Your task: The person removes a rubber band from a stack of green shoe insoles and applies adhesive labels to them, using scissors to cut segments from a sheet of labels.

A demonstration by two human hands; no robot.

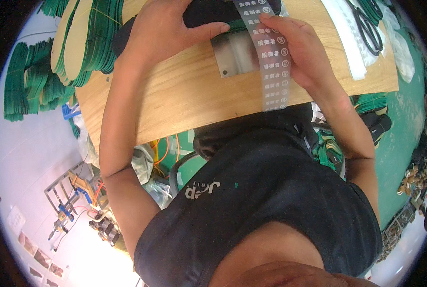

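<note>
My right hand [304, 52] pinches a long translucent strip of labels [274, 79] with rows of white print, fingers and thumb closed at its edge. The strip hangs down over the table's near edge. My left hand [163, 31] lies at the top, its thumb stretched out over the green edge of a black insole [208, 13]; the other fingers are cut off by the upper rim. Just below the thumb sits a shiny metal plate [232, 57] on the wooden table [175, 100], partly covered by the strip.
Tall stacks of green-edged insoles [86, 43] stand at the table's left, with more green bundles [31, 81] beyond. Black-handled scissors [369, 31] and a white sheet [345, 40] lie at the right. Orange cables [163, 150] run below the table.
</note>
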